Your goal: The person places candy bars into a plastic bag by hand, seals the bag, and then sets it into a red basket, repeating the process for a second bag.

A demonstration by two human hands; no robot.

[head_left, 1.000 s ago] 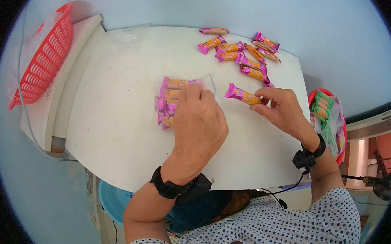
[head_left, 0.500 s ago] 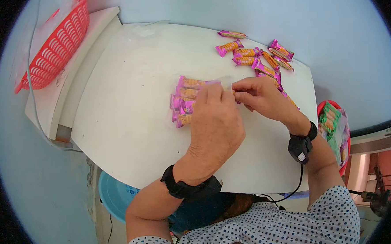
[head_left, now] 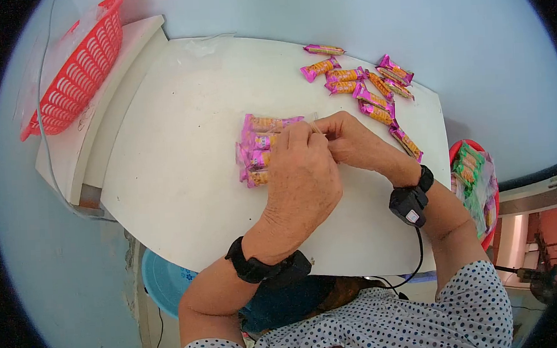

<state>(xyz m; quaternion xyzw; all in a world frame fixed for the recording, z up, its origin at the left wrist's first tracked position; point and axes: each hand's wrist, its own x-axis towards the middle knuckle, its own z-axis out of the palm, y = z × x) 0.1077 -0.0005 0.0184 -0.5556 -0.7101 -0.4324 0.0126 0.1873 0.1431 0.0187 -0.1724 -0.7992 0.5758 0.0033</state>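
A clear plastic bag with several pink-and-orange snack packets [head_left: 257, 159] inside lies near the middle of the white table [head_left: 182, 147]. My left hand [head_left: 303, 172] covers the bag's right part, its fingers curled down and closed on the plastic. Just right of it, my right hand [head_left: 355, 143] is closed, its fingertips pinched at the bag's open end and touching the left fingers. What exactly the right fingertips hold is hidden.
Several loose snack packets [head_left: 375, 97] lie at the table's back right. A red basket [head_left: 83, 71] leans on a white ledge at the left. Green packets fill a red container [head_left: 473, 170] beyond the right edge. A blue basin [head_left: 164, 277] stands below.
My right hand has moved left and now meets the left hand at the bag's end. The bag and my left hand have shifted slightly left in view.
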